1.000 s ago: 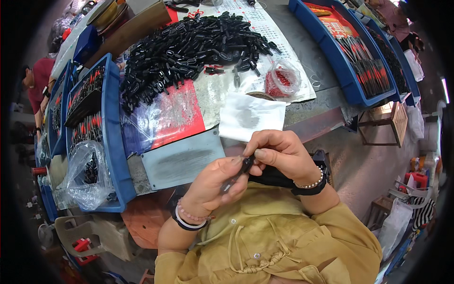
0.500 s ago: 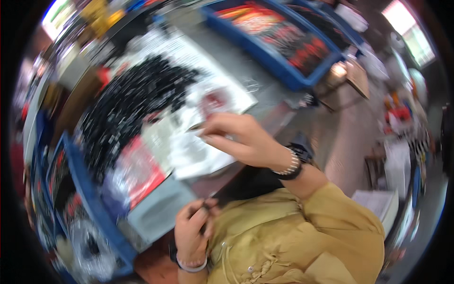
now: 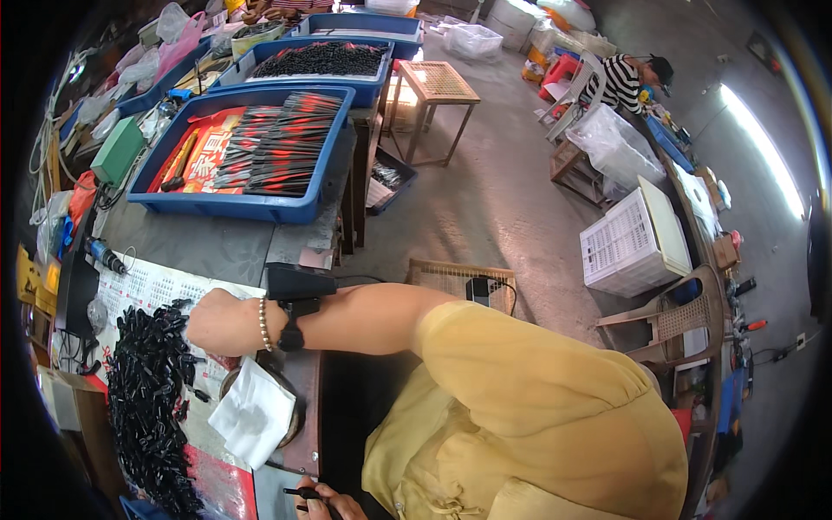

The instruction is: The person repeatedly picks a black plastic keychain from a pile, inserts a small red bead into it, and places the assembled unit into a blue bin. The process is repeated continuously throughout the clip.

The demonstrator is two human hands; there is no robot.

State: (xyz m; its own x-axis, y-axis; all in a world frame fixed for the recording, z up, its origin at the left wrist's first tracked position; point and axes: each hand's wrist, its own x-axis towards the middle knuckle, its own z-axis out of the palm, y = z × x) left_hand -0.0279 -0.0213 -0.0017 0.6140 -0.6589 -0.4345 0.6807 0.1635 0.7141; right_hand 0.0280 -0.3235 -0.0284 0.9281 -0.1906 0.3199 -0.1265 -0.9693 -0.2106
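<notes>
Black pieces [image 3: 143, 407] lie heaped beside your right hand [image 3: 221, 322], whose grip I cannot tell. Your left hand [image 3: 336, 504] pinches a slim black part [image 3: 301, 492].

Large pale characters are standing out on a glossy red-orange sheet [image 3: 205, 158] toward the left end of a blue rectangular plastic tray [image 3: 227, 208]; tiny rows, too fine for reading, are covering a white paper sheet [image 3: 160, 279] on the grey bench [image 3: 204, 241].

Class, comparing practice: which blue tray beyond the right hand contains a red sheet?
The front tray, nearest the right hand: its red sheet lies beside red-and-black pieces. The trays behind show no such sheet.
</notes>
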